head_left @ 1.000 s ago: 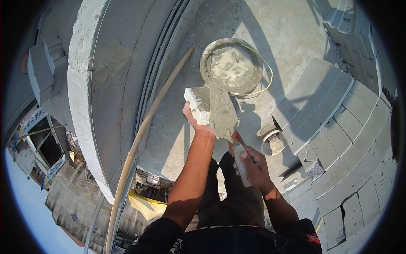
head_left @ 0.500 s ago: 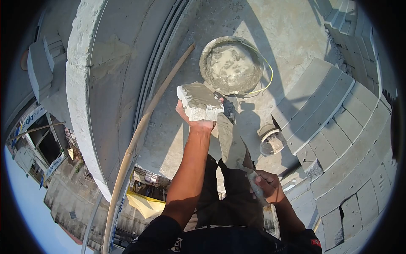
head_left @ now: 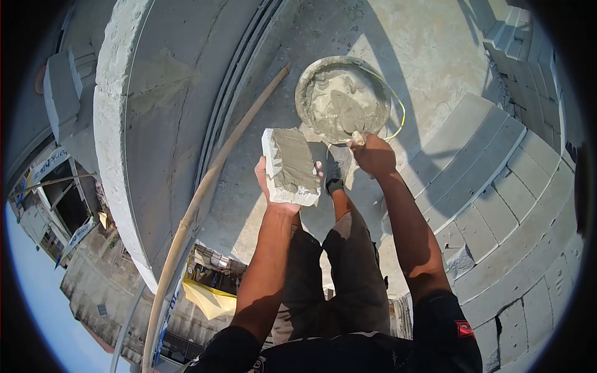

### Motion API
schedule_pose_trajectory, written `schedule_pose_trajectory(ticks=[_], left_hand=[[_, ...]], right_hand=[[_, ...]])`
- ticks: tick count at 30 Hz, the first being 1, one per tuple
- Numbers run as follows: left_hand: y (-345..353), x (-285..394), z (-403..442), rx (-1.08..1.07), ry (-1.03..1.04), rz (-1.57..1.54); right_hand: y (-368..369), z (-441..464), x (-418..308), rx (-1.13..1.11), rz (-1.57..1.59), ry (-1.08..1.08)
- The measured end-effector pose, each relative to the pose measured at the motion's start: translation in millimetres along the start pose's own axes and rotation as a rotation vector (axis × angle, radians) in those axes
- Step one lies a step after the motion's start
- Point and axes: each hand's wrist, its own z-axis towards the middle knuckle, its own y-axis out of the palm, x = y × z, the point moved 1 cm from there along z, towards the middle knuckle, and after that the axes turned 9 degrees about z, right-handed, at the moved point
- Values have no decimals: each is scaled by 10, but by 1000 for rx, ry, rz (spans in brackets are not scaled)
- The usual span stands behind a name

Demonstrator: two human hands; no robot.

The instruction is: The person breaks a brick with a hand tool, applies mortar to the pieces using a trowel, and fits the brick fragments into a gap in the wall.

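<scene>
My left hand (head_left: 283, 202) holds up a white lightweight block (head_left: 291, 166) from below, its fingers round both sides. Grey mortar coats the block's top face. In my right hand (head_left: 375, 155) is the handle of a trowel (head_left: 348, 112), fingers closed round it. The mortar-smeared trowel blade lies over the wet mortar in a round bucket (head_left: 301, 107), which stands on the concrete floor ahead of me. A yellow-green bucket handle (head_left: 403, 115) curves out on the right.
A long wooden pole (head_left: 217, 165) leans along the left, beside a concrete wall (head_left: 165, 93). Stacked grey blocks (head_left: 497, 205) line the right side. Beyond the edge at lower left, buildings and a yellow sheet (head_left: 208, 300) show far below.
My right hand has swung the trowel forward from beside my leg to the mortar bucket. My left hand has lowered slightly and turned the block.
</scene>
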Motion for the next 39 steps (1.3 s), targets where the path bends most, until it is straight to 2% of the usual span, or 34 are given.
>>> schedule_pose_trajectory(ticks=[1, 3, 6, 8, 10, 12, 13, 15, 17, 20, 22, 23, 25, 26, 28, 30, 32, 34, 36, 39], left_hand=[[-84, -1, 11, 6, -3, 2], [-272, -41, 42, -181, -31, -6], [-363, -110, 38, -184, -58, -12], [-338, -133, 30, -212, -80, -31], [-321, -137, 13, -236, -98, -53], [-318, -131, 26, -232, -124, 4], [-246, -121, 11, -233, -123, 5], [-40, -85, -13, -60, -154, 50], [11, -52, 26, -58, -160, 74], [-35, -22, 157, -42, -166, 117], [-147, -14, 304, -163, -168, 101], [-109, -7, 326, -147, -161, 94], [-81, 3, 404, -164, -160, 93], [-56, 6, 424, -176, -157, 88], [-18, -23, 435, -217, -183, 103], [141, -49, 395, -112, -195, 139], [201, -92, 394, -102, -210, 158], [171, -96, 404, -82, -220, 185], [8, -130, 462, -226, -256, 61], [-83, -166, 519, -99, -225, 58]], right_hand=[[43, 126, -67, 22, -27, -52], [147, 282, -208, 40, -55, -99], [290, 369, -394, 83, -65, -135], [382, 411, -408, 70, 66, -97], [459, 458, -209, -11, 116, -68], [632, 462, 166, 101, 394, -277], [519, 329, 207, -69, 539, -194], [570, 233, 440, -10, 582, -256], [567, 104, 618, 48, 630, -313], [358, -211, 735, 89, 573, -307], [219, -417, 816, 121, 474, -375], [103, -559, 800, 126, 476, -374], [-112, -827, 769, 87, 270, -383], [-129, -898, 795, 93, 269, -379], [-158, -1015, 808, 220, 208, -519], [-167, -1019, 782, 258, 141, -537], [-139, -958, 763, 318, -11, -636], [-99, -969, 773, 321, -31, -669], [-62, -1066, 750, 319, -54, -699], [-34, -1366, 717, 311, -105, -682]])
